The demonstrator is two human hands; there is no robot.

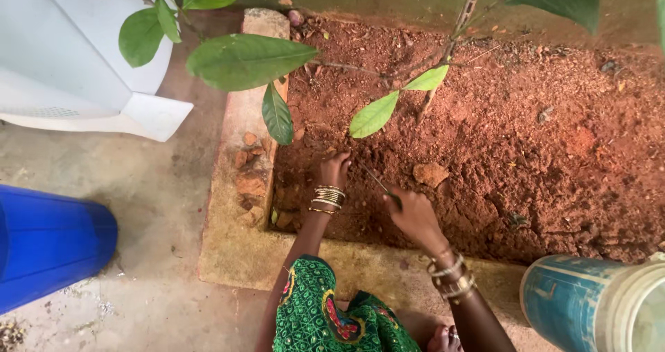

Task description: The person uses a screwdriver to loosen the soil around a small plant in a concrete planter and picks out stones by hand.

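The raised garden bed (228, 255) with its concrete curb fills most of the view, and its red soil (526, 151) looks loosened and crumbly across nearly the whole width, with clods lying about, one larger clod (430, 174) just ahead of the hands. Only the near left corner seems in work now; the rest reads as already turned, though nothing new is planted in it that I can see. A young sapling (454, 40) with broad green leaves stands at the back of the bed. A white plastic chair (76, 68) sits off to the left on the floor, a blue drum (48, 244) below it, and a blue-and-white bucket (589, 307) at the lower right.

The left hand (335, 170), bangles at the wrist, presses down into the soil with fingers curled, nothing visibly held. The right hand (413, 213) is closed around a thin dark tool (379, 182), whose tip points toward the left hand and meets the soil just beside it.
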